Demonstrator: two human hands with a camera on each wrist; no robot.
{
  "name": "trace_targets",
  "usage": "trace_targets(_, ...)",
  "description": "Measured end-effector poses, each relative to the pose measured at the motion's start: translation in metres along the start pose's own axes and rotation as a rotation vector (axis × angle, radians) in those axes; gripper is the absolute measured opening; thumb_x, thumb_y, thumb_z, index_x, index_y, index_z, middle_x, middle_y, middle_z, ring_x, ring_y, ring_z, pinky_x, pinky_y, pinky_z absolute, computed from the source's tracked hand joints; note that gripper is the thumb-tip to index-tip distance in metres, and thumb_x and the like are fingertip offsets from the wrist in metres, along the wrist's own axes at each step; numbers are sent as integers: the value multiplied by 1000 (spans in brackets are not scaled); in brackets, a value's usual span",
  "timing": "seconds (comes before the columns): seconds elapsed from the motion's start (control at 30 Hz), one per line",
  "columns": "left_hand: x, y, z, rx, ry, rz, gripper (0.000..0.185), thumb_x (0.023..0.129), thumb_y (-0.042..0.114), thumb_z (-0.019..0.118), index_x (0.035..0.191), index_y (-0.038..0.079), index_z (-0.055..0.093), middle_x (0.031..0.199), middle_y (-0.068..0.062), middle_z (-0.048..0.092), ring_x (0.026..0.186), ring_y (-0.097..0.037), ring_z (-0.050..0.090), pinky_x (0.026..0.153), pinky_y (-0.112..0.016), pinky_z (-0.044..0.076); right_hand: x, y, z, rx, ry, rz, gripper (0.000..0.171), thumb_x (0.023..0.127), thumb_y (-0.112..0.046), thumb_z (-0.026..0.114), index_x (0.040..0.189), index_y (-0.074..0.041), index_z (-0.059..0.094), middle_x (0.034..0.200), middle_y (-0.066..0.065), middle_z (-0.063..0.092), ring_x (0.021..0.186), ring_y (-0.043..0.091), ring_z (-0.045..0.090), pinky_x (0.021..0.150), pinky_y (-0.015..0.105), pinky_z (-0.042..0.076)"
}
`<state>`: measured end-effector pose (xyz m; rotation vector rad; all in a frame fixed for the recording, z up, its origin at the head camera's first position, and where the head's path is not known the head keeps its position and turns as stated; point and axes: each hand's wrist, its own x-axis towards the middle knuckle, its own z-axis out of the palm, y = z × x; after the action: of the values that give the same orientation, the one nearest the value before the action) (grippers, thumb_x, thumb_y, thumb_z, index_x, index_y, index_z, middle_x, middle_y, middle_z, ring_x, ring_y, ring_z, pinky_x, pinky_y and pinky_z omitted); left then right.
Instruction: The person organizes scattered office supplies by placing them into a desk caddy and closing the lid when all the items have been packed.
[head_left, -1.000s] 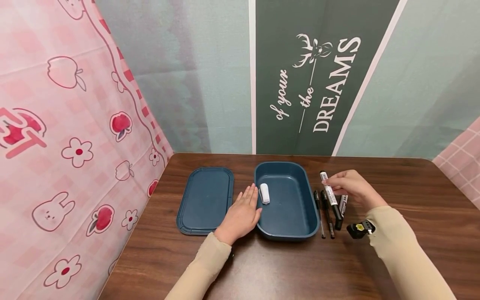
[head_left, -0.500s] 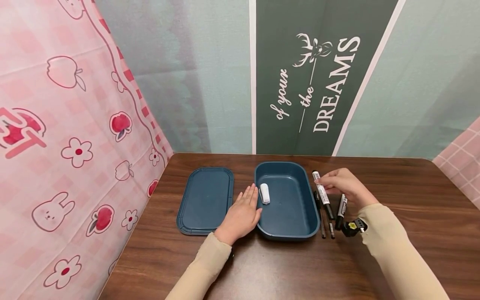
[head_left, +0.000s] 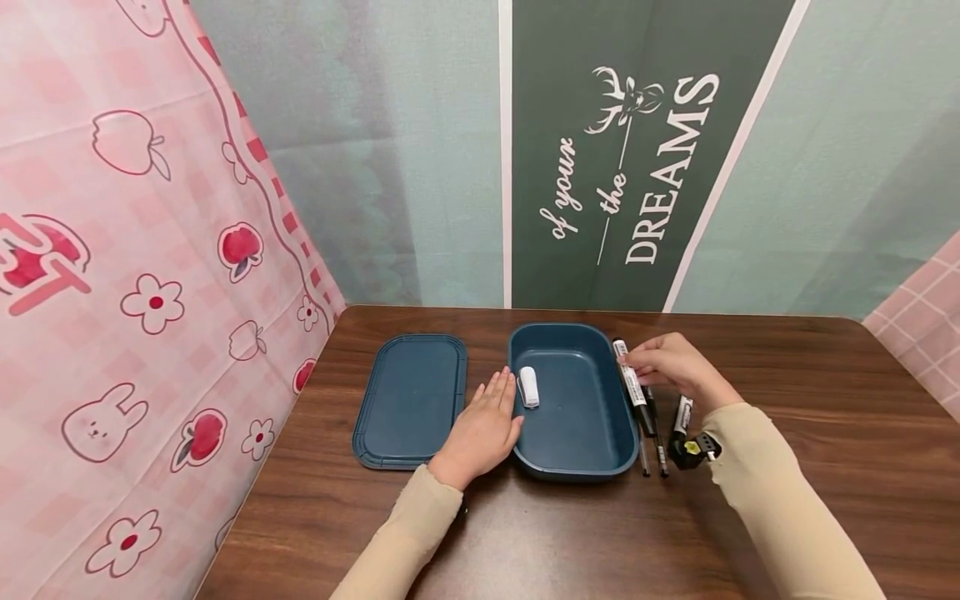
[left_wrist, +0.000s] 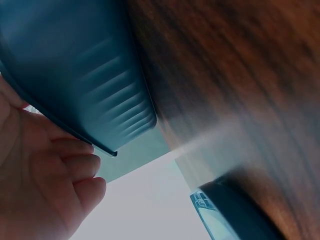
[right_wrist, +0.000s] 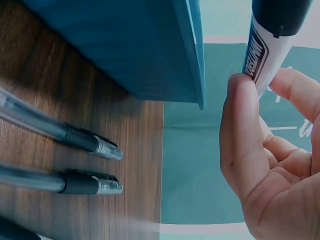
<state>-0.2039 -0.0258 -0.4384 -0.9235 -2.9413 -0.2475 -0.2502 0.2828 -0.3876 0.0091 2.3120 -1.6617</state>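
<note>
by the right-hand rim of the blue box (head_left: 577, 429), thumb and fingertips of the right hand (head_left: 675, 367) pinch a white marker (head_left: 632, 385), its black-capped end slanting down toward the person. marker is raised above the table (head_left: 540, 542); whether it touches the rim, cannot tell. left hand (head_left: 483, 429) lies across the box's left edge, fingers extended and together, grasping nothing; the left wrist view shows the fingers against the outside of the rim.

just below the right hand, two clear-barrelled pens with black grips (right_wrist: 82, 182) lie side by side on the wood, near the box. a second marker (head_left: 683, 415) lies right of the pens, partly hidden by a black wrist camera (head_left: 693, 450).

inside the box, close to its left wall, a small white stapler (head_left: 528, 387). left of the left hand, a blue lid (head_left: 411, 400), flat on the table.

farther out: a green hanging (head_left: 585, 283) with a deer's head and lettering; at left, pink cloth (head_left: 187, 358) printed with apples, flowers and a rabbit.
</note>
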Motion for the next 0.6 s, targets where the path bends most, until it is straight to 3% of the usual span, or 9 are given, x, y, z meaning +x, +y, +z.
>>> trace_targets(0.6,-1,-1,0,2,20,9,59,102,31,40,146,-4,27,152,-19,23,141,-27,22,113,-39,24,13,-3,18,-39,-9,-17,37,89,-8,57,106,25,56,71,1,60,64,5,57,61,21,55)
